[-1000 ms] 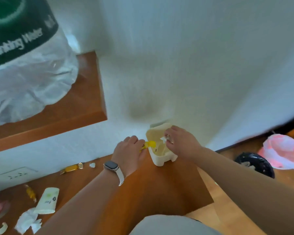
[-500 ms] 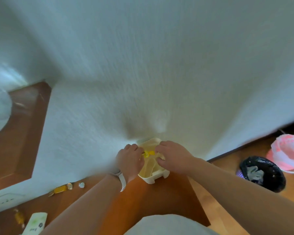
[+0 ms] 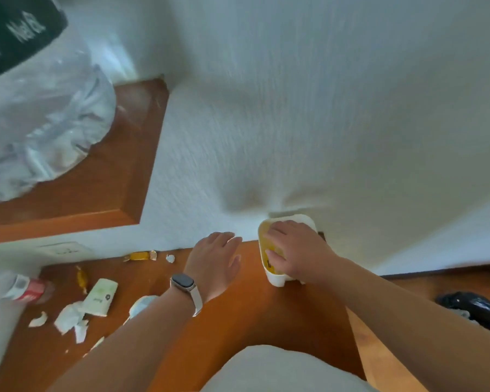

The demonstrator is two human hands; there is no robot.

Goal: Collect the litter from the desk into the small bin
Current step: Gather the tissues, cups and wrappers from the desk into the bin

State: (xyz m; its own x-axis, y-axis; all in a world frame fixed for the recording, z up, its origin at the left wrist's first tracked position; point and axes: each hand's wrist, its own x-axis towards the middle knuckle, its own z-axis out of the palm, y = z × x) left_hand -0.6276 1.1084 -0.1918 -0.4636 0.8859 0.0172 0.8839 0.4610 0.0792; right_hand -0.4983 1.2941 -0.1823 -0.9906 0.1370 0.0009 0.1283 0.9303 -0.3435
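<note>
The small bin [image 3: 277, 278] stands at the desk's [image 3: 252, 315] far right corner, and the right hand [image 3: 297, 250] lies straight-fingered over its mouth. The left hand [image 3: 214, 264] hovers spread beside it. Most litter seems uncollected: a yellow wrapper [image 3: 139, 256], a paper cup [image 3: 99, 297] and tissue scraps [image 3: 68, 321] lie to the left.

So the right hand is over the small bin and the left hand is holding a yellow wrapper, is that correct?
Not quite: the head view shows the left hand open and holding nothing, beside the small bin; the right hand is over it.
</note>
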